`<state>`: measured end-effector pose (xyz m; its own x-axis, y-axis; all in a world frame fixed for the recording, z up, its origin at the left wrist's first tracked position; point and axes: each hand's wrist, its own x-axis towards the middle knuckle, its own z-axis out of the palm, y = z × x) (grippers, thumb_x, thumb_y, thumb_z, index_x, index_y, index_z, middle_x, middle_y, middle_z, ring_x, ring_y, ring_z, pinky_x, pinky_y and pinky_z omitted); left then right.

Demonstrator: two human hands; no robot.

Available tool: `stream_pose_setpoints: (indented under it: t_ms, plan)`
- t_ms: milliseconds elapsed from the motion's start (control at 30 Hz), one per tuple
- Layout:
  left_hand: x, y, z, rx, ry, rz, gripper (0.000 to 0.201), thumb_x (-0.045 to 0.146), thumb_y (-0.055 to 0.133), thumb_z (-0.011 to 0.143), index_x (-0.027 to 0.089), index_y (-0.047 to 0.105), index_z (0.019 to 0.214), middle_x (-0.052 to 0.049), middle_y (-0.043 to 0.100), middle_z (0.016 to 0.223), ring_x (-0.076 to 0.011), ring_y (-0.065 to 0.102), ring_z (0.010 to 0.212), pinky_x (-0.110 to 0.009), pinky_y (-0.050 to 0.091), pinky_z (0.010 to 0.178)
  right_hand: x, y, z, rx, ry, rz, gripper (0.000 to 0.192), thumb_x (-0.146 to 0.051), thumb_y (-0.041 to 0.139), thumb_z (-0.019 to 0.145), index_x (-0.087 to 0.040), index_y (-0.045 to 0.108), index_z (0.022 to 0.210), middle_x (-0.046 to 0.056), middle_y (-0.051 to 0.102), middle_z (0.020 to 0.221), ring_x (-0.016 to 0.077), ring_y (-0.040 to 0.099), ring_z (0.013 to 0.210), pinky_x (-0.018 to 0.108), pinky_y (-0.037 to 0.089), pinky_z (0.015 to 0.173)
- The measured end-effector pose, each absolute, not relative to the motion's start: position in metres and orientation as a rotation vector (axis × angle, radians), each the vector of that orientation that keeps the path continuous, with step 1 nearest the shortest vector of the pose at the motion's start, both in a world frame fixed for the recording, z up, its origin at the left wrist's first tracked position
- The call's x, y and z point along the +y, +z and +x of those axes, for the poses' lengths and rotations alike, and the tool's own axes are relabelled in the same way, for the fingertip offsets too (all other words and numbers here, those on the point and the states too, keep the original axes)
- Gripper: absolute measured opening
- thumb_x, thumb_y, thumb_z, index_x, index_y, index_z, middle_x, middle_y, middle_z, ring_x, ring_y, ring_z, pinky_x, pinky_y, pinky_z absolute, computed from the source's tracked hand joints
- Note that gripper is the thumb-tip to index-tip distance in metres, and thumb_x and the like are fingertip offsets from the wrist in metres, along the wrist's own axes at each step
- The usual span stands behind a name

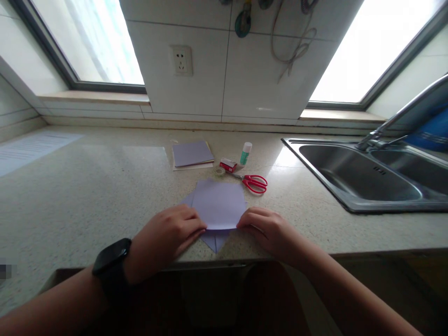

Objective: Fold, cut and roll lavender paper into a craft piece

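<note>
- Speckled counter (122, 200), sink (357, 172) off right;
- left hand (175, 228) and right hand (268, 226) pinching 1 near corner each of a purple sheet (219, 205);
- it's lying on more purple paper (210, 240) by the counter's edge;
- red scissors (246, 179) nearby

The speckled countertop (115, 196) carries purple paper (219, 204), stacked sheets (192, 154), scissors (255, 177), tape (220, 175), a box (228, 165) and a glue stick (245, 154).
</note>
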<state>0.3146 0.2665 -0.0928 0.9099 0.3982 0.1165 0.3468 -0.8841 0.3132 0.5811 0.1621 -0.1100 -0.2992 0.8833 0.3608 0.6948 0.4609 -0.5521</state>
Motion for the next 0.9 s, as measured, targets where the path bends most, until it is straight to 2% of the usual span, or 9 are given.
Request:
stream_pose_setpoints:
  t_ms: [200,367,500,567,667,900]
  plan:
    - [0.259,-0.087,0.314,0.668,0.186,2.555,0.020,0.021,0.055,0.100,0.023,0.074,0.103,-0.004,0.070,0.101,-0.0201,0.063,0.096,-0.033,0.047,0.089,0.154,-0.115,0.579,-2.154,0.300,-1.265,0.031,-0.005,0.043,0.098,-0.020,0.068,0.109,0.008,0.064,0.102,0.0155,0.060,0.089,0.030,0.051,0.078]
    - [0.262,-0.089,0.318,0.702,0.174,2.445,0.019,0.021,0.057,0.099,0.022,0.075,0.104,-0.003,0.072,0.102,-0.0191,0.065,0.097,-0.032,0.047,0.090,0.149,-0.114,0.575,-2.268,0.112,-1.315,0.022,-0.013,0.051,0.098,-0.020,0.065,0.114,0.008,0.066,0.105,0.0192,0.059,0.094,0.037,0.047,0.085]
    - [0.265,-0.090,0.320,0.699,0.137,2.431,0.019,0.021,0.056,0.099,0.023,0.075,0.102,-0.002,0.073,0.102,-0.0187,0.065,0.096,-0.032,0.046,0.090,0.149,-0.112,0.572,-2.311,-0.031,-1.396,0.013,-0.026,0.058,0.099,-0.022,0.068,0.106,0.003,0.069,0.097,0.0186,0.059,0.087,0.037,0.041,0.082]
    - [0.266,-0.090,0.321,0.707,0.131,2.431,0.019,0.022,0.056,0.099,0.023,0.075,0.102,-0.001,0.073,0.101,-0.0188,0.065,0.095,-0.032,0.045,0.089,0.150,-0.112,0.571,-2.312,-0.075,-1.423,0.014,-0.029,0.057,0.101,-0.022,0.069,0.099,0.002,0.069,0.091,0.0180,0.059,0.085,0.036,0.039,0.081]
    - [0.265,-0.088,0.321,0.719,0.121,2.445,0.018,0.023,0.057,0.099,0.024,0.075,0.102,-0.001,0.073,0.100,-0.0194,0.065,0.095,-0.032,0.045,0.089,0.155,-0.110,0.570,-2.320,-0.111,-1.447,0.020,-0.030,0.055,0.102,-0.021,0.069,0.093,0.002,0.070,0.087,0.0176,0.058,0.083,0.035,0.037,0.081]
    - [0.262,-0.082,0.322,0.731,0.112,2.456,0.018,0.017,0.058,0.096,0.024,0.074,0.098,0.000,0.072,0.098,-0.0192,0.063,0.095,-0.032,0.044,0.089,0.163,-0.102,0.568,-2.369,-0.144,-1.431,0.017,-0.028,0.056,0.102,-0.021,0.068,0.092,0.001,0.068,0.086,0.0176,0.056,0.081,0.034,0.035,0.079]
